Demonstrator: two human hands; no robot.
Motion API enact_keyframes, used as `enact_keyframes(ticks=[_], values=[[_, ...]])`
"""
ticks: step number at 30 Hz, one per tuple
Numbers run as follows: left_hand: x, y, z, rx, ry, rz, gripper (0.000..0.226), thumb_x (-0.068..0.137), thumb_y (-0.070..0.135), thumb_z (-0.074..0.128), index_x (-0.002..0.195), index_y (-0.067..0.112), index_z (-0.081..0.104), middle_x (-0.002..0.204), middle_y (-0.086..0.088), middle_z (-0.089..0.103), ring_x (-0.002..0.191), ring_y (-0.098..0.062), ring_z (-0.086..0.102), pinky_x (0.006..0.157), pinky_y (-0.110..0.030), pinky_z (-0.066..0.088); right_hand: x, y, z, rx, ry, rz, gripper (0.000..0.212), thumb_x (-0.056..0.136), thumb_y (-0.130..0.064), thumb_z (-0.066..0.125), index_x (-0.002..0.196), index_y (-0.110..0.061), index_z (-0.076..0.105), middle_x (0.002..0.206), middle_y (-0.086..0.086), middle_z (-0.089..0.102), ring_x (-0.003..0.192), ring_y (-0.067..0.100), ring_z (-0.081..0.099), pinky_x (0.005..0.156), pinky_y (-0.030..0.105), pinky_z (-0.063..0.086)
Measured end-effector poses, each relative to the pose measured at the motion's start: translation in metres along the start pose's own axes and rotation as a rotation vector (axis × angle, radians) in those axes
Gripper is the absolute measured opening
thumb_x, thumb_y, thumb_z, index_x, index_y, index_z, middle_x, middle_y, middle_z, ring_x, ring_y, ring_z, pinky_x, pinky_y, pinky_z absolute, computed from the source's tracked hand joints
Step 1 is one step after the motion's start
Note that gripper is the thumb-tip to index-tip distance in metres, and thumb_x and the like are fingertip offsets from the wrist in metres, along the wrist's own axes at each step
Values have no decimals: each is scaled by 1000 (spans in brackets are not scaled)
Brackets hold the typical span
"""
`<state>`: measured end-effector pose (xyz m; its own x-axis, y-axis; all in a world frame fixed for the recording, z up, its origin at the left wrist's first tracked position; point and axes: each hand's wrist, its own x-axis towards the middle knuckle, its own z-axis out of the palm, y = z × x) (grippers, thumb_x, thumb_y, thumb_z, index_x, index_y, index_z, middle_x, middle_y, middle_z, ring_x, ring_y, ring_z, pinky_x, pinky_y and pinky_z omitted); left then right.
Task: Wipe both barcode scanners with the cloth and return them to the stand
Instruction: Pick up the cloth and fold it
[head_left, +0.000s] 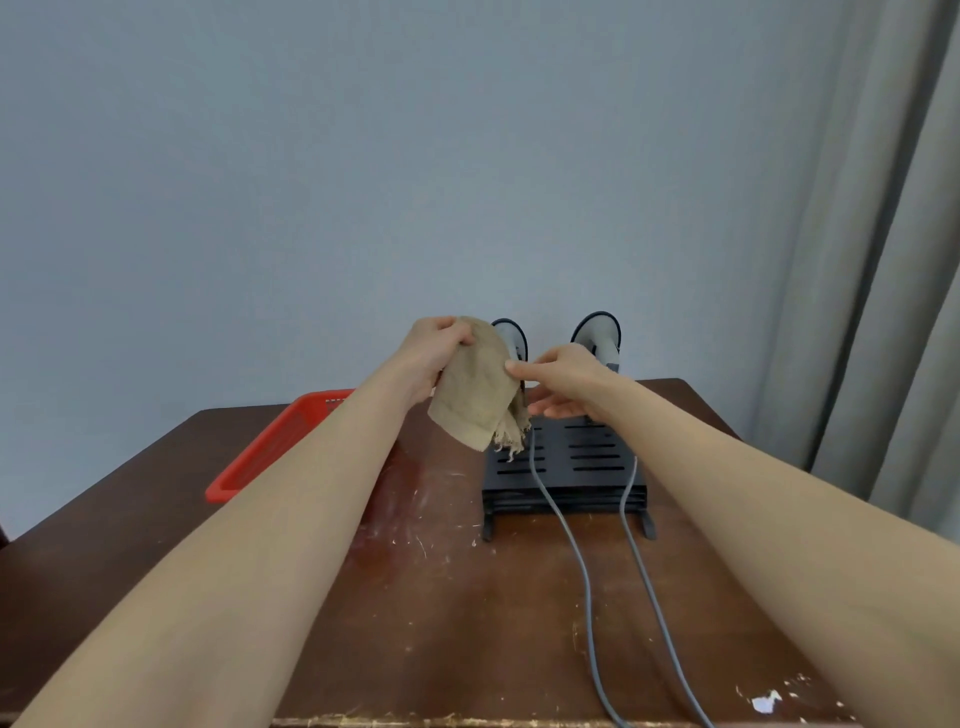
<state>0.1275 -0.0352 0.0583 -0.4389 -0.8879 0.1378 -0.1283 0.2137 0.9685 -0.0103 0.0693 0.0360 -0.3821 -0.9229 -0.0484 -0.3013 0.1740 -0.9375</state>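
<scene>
Two grey barcode scanners with black rims stand upright at the back of a black slotted stand (587, 457). The left scanner (511, 338) is half hidden behind a beige cloth (480, 395). My left hand (436, 353) grips the top of that cloth and holds it up in front of the left scanner. The right scanner (597, 332) shows its head above my right hand (561, 384), which reaches between the two scanners with fingers extended, its thumb touching the cloth's edge. It holds nothing that I can see.
A red plastic basket (270, 447) sits on the brown wooden table (441, 597) to the left. Two grey cables (587, 587) run from the stand toward the table's front edge. A curtain (883, 260) hangs at the right.
</scene>
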Motion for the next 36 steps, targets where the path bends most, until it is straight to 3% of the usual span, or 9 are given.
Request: enact_keyframes(ticks=[3, 8, 12, 16, 20, 24, 27, 32, 36], values=[[5, -1, -1, -87, 63, -10, 16, 88, 5, 48, 90, 6, 64, 93, -11, 65, 85, -23, 62, 78, -36, 51, 0, 0, -4, 70, 38, 51, 56, 84, -46, 65, 115, -1, 55, 78, 14, 70, 54, 13, 66, 51, 21, 57], [-2, -1, 8, -181, -19, -43, 21, 91, 1, 42, 96, 6, 62, 92, -11, 66, 84, -23, 64, 76, -36, 52, -4, -8, 2, 354, -231, 142, 70, 80, -54, 66, 126, -4, 50, 119, 23, 61, 99, 31, 68, 80, 39, 59], [-9, -7, 10, -144, -116, -54, 20, 94, 4, 44, 102, 7, 62, 99, -11, 67, 90, -24, 64, 85, -41, 52, -7, -11, 17, 551, -167, 141, 50, 84, -24, 71, 127, -5, 52, 118, 13, 63, 102, 25, 65, 83, 39, 56], [-7, -17, 0, -3, -40, -16, 34, 96, 19, 53, 128, 8, 55, 120, -7, 62, 106, -21, 60, 89, -37, 51, -8, -11, 27, 625, -95, 160, 30, 90, -2, 59, 119, -1, 52, 91, 7, 63, 106, 25, 62, 80, 37, 52], [-13, -28, -14, -19, -155, -148, 50, 90, 42, 59, 125, 7, 55, 120, -7, 64, 108, -20, 62, 89, -36, 51, -4, -14, 39, 686, -41, 128, 34, 88, -1, 62, 121, 1, 55, 103, 11, 66, 92, 23, 64, 64, 36, 54], [-24, -32, -20, -183, -304, -235, 42, 91, 36, 58, 122, 7, 57, 111, -8, 69, 100, -20, 66, 82, -35, 55, 4, -18, 52, 727, -25, 129, 39, 89, -14, 65, 124, -2, 53, 118, 13, 63, 95, 23, 64, 63, 36, 55], [-26, -33, -21, -163, -197, -207, 38, 92, 19, 61, 123, -1, 55, 95, -8, 68, 77, -13, 69, 68, -27, 57, 11, -16, 59, 576, 62, 129, 43, 90, -27, 62, 124, -5, 49, 114, 11, 63, 96, 24, 64, 74, 39, 56], [-18, -38, -33, -110, -21, -169, 37, 89, 18, 66, 117, -4, 59, 90, -8, 67, 77, -17, 65, 74, -31, 54, 12, -14, 64, 197, 183, 53, 37, 87, -25, 61, 113, 1, 58, 81, 10, 62, 55, 15, 51, 46, 24, 41], [-15, -43, -38, -92, -16, -171, 40, 86, 26, 69, 114, -2, 61, 101, -12, 69, 86, -21, 68, 79, -35, 56, 7, -19, 71, 406, -14, 60, 61, 89, -19, 65, 139, -4, 33, 120, 16, 55, 62, 15, 62, 53, 22, 55]])
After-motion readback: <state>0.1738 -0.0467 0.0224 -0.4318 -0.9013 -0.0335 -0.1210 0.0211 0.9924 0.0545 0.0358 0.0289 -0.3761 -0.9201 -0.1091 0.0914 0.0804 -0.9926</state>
